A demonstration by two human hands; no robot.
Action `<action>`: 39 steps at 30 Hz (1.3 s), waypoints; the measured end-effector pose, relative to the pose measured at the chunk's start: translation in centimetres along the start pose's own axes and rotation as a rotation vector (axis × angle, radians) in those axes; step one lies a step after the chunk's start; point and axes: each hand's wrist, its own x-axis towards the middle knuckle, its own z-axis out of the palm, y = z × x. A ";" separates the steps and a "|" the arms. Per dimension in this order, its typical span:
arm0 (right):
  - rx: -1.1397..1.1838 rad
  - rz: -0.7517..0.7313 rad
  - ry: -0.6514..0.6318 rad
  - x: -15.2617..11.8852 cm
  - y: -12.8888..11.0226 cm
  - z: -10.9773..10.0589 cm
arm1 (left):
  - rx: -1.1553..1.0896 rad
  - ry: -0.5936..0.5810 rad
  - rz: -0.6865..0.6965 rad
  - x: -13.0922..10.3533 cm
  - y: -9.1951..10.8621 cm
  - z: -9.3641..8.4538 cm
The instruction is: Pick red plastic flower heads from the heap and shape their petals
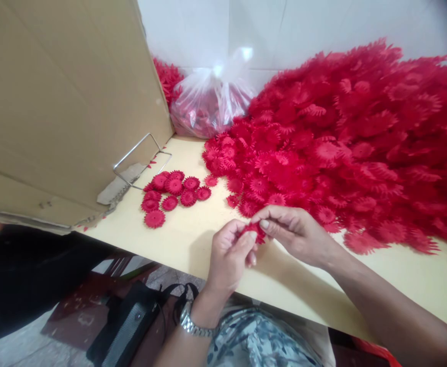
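Above the front edge of the pale yellow table (pixel 193 244), my left hand (pixel 229 255) pinches a small red flower-like piece (pixel 254 232) between thumb and fingers. On its right side, my right hand (pixel 292 232) has thumb and forefinger closed on the edge of the same piece. Left of my hands lies a loose group of round red toothed pieces (pixel 174 186), some overlapping. Behind and to the right rises a large heap of red petalled pieces (pixel 323 148). The fingers partly cover the held piece.
A tall cardboard sheet (pixel 66 102) stands at the left, with a bent metal wire frame (pixel 131 153) at its foot. A knotted clear plastic bag (pixel 212 104) of red pieces rests by the white wall. Below the table is a black bag (pixel 127 321); dark clothing shows at left.
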 end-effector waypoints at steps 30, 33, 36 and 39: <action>-0.214 -0.054 0.079 -0.5 -0.1 1.1 | -0.053 0.106 0.063 0.2 -0.2 0.5; -0.179 -0.075 0.065 -0.4 0.0 0.9 | -0.001 0.101 0.063 0.2 -0.2 0.3; -0.318 -0.167 0.166 -0.4 -0.2 0.6 | 0.037 0.077 0.045 -0.1 -0.1 0.2; -0.530 -0.293 0.319 -0.4 -0.6 0.5 | -0.009 0.100 0.034 -0.2 0.1 0.5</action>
